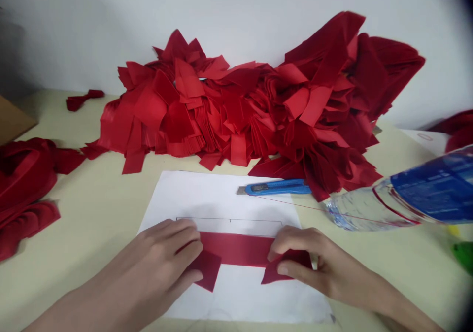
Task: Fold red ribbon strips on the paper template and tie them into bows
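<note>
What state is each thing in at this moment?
Red fabric strip: lying flat, both ends folded down
Left hand: fingers pressing on the strip's folded end
Right hand: pinching the other folded end between thumb and fingers
Paper sheet: flat, drawn lines showing above the strip
Utility knife: lying down, blade tip showing
Plastic water bottle: on its side
Red fabric pieces: heaped loosely against the wall

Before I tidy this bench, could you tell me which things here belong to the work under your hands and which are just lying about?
At the hands:
- left hand, resting on the dark red cloth strip
- right hand, pinching its folded end
- white paper sheet with a thin drawn outline

Lying about:
- blue utility knife
- large heap of red cloth pieces
- clear plastic water bottle with a blue label
</note>
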Demonstrator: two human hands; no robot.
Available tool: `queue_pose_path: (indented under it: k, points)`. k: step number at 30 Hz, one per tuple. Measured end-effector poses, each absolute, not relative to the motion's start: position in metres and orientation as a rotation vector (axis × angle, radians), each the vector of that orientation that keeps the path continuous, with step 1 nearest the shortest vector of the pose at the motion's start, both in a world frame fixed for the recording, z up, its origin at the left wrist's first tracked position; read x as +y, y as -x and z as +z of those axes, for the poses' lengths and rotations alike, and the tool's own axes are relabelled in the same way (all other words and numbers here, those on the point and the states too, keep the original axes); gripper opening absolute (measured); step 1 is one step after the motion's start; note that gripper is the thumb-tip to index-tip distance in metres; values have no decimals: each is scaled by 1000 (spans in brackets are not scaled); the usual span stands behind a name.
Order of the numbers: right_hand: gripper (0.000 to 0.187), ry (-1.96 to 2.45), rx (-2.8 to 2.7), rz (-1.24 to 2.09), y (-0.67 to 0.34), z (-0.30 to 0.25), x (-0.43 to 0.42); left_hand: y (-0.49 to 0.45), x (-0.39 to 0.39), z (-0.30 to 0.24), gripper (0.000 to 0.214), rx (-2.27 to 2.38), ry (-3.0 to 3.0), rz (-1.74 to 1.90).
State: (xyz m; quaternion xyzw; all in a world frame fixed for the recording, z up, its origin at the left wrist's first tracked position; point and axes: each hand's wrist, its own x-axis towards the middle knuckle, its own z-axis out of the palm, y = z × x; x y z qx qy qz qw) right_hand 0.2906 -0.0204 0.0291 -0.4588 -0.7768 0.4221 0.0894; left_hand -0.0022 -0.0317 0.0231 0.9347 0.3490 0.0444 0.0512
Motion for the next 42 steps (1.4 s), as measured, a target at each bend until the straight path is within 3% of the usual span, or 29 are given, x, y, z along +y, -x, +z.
queue_pose_path:
  k: [22,28,42]
  points:
    - [15,1328,-2179,1310,-286,21,-21,6,-33,15,20,1054,-2770,209]
    - [16,1319,-2169,1306,-285,17,-22,4,-28,11,32,1021,-2469,388]
    - [13,1295,-2229,1243,-282,16,-24,-22,-21,4,21,1195,-2280,533]
